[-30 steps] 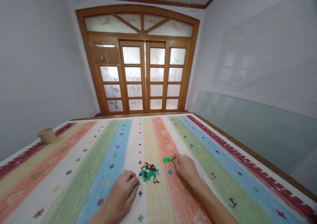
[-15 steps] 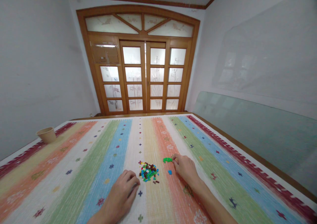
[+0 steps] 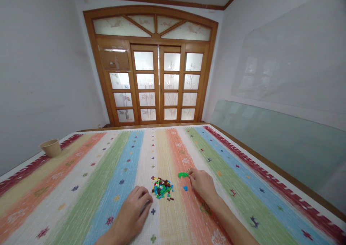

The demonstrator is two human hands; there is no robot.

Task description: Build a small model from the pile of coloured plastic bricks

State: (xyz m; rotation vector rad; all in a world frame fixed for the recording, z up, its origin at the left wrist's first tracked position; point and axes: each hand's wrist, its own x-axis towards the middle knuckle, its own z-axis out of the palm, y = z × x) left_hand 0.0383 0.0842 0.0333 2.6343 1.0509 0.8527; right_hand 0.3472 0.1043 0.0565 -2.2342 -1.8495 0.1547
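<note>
A long table [image 3: 243, 154] fills the lower half of the view. It is covered end to end by a striped woven cloth [image 3: 89, 173], with a wooden glazed door [image 3: 158, 86] beyond its far edge and a glass sheet [image 3: 270, 140] leaning on the wall to the right. A tan cup [image 3: 51, 148] stands alone near the far left corner, well apart from everything else. Both of the person's hands rest on the cloth at the near edge. The left hand [image 3: 132, 212] lies just left of the pile, its fingers [image 3: 144, 198] curled under into a loose half-fist; whether anything small sits inside the curl cannot be made out. The right hand [image 3: 202, 185] lies palm down, its fingers [image 3: 191, 173] gathered at the right end of the green piece, touching it or nearly so; a firm pinch cannot be confirmed at this size. Between the hands sits the pile of small bricks [image 3: 162, 188], a tight mixed heap of green, blue, red, yellow and dark pieces with a few strays at its near edge. As a judgement, little has been built: nearly all the bricks lie loose in the heap. Only the green piece [image 3: 183, 174], a short flat strip just beyond and right of the heap, looks joined together. A single blue brick [image 3: 185, 188] lies apart, near the right hand.
</note>
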